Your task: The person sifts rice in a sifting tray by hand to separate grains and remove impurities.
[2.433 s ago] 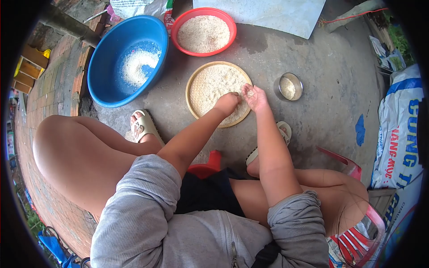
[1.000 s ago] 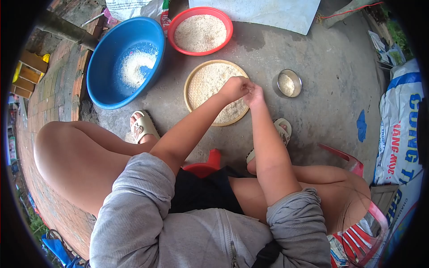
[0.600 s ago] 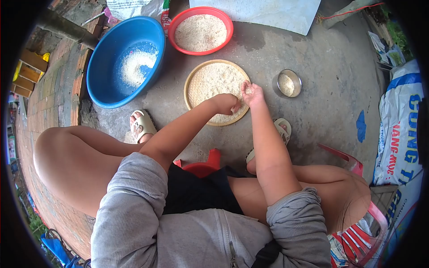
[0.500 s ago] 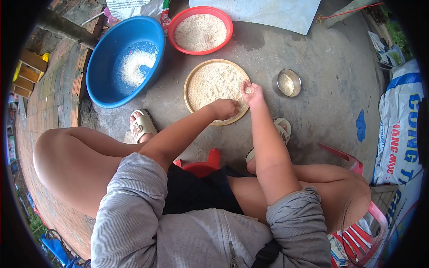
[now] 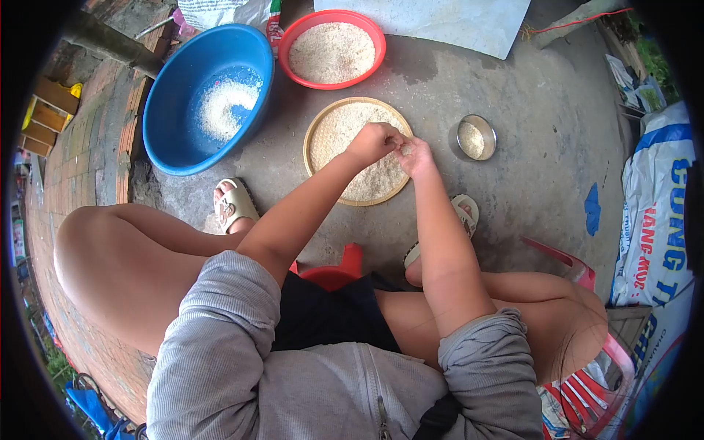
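Note:
A round woven bamboo tray lies on the ground with pale rice grains spread across it. My left hand is over the tray's right half, fingers pinched together and meeting the fingers of my right hand. Whatever is in that pinch is too small to make out. My right hand is at the tray's right rim, palm turned up and fingers curled into a cup. A few pale grains seem to lie in it. To the right stands a small metal bowl with grain inside.
A large blue basin holding white grain leans at the left. Behind the tray is a red basin full of grain. A pale board lies at the back. Printed sacks line the right side, near a red chair.
My left hand has risen from the tray's near edge, up and to the right, and now meets my right hand. My right hand has barely moved.

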### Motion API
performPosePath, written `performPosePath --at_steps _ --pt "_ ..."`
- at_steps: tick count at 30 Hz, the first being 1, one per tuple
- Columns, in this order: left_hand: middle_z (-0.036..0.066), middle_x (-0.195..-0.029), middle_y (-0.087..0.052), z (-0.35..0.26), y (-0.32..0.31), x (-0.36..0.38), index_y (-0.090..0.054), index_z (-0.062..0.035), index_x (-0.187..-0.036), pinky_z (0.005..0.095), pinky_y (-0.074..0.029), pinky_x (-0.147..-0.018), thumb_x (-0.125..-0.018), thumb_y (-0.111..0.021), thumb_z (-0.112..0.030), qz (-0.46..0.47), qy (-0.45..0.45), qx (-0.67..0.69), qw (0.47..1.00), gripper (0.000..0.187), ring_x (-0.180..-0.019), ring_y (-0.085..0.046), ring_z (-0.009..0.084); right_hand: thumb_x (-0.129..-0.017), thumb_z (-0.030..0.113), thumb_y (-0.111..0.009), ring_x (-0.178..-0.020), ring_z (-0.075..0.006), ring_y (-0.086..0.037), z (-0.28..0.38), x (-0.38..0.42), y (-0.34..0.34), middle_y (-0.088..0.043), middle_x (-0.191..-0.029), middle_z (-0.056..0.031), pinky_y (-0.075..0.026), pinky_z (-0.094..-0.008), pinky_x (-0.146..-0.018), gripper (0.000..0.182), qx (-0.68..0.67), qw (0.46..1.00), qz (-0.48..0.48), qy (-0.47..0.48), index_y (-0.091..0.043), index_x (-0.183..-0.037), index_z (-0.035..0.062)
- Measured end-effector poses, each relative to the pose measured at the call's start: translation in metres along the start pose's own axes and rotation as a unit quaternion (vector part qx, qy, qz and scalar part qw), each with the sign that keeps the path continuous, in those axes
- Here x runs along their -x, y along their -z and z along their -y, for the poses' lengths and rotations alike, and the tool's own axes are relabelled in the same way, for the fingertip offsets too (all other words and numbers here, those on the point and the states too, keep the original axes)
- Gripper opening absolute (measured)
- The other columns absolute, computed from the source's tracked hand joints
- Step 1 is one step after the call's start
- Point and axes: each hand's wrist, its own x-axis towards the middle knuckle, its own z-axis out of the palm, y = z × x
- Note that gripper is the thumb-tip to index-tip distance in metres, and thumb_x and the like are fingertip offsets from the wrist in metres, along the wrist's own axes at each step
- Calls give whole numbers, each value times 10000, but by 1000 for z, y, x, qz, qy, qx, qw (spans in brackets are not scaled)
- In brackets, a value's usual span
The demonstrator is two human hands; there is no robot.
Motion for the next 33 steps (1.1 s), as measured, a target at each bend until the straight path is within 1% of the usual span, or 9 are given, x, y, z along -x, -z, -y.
performPosePath --at_steps 3,8,11,13,14,16,20,24,33 --pt "106 -901 -656 -10 -5 -5 -690 -74 -924 346 -515 -751 -678 -682 -33 44 -45 -18 998 250 -809 -638 263 -973 213 -303 -885 -205 -565 -2 4 -2 -547 -993 -115 -521 -320 -801 340 31 999 15 -3 -526 -1052 -32" --pt "110 -848 -608 -11 -17 1 -673 -69 -909 362 -503 -778 -690 -664 -36 -33 -103 -51 993 221 -840 -613 275 -967 232 -337 -832 -190 -562 -3 -10 7 -559 -921 -77 -511 -331 -763 294 7 996 91 -21 -543 -969 22" --pt "113 -822 -586 -10 -17 7 -662 -70 -884 369 -500 -772 -693 -658 -44 -82 -60 -75 992 192 -828 -604 289 -962 255 -363 -720 -184 -544 4 -1 0 -551 -818 -60 -492 -311 -659 284 -34 999 -6 -13 -537 -883 46" --pt "110 -882 -599 -1 -20 9 -653 -64 -879 375 -495 -781 -704 -652 -62 93 -21 -150 984 175 -875 -600 294 -959 258 -385 -718 -148 -517 9 -8 10 -539 -798 -35 -451 -264 -663 249 -53 998 -14 -4 -524 -899 60" --pt "110 -882 -599 3 -22 11 -653 -64 -879 375 -495 -781 -704 -652 -62 93 -21 -151 984 175 -875 -600 294 -955 274 -396 -697 -134 -499 10 -12 13 -530 -756 -36 -428 -252 -616 254 -74 997 -26 -6 -512 -876 62" --pt "106 -938 -602 11 -31 18 -639 -51 -891 389 -492 -798 -716 -638 -70 220 -27 -149 964 175 -908 -601 292 -954 270 -398 -693 -137 -497 10 -19 20 -527 -757 -35 -432 -259 -619 251 -87 996 -24 -5 -512 -876 61" --pt "121 -986 -592 19 -58 34 -615 -38 -947 389 -501 -813 -755 -599 -103 215 -123 -176 953 202 -926 -602 291 -965 289 -383 -698 -166 -491 6 -22 20 -503 -784 -56 -442 -286 -627 293 -117 993 -19 -10 -515 -880 41" --pt "133 -960 -583 14 -71 45 -592 -9 -906 382 -520 -769 -860 -443 -162 191 -92 -229 950 219 -915 -605 295 -968 251 -388 -741 -187 -489 7 -2 7 -493 -821 -76 -454 -306 -679 269 -98 995 13 -30 -516 -947 15" --pt "149 -817 -615 26 -65 44 -594 -23 -877 411 -510 -726 -789 -541 -105 173 -55 -194 964 132 -774 -624 329 -965 219 -396 -778 -199 -483 8 2 6 -489 -839 -86 -439 -352 -797 238 -71 994 63 -55 -504 -997 9"
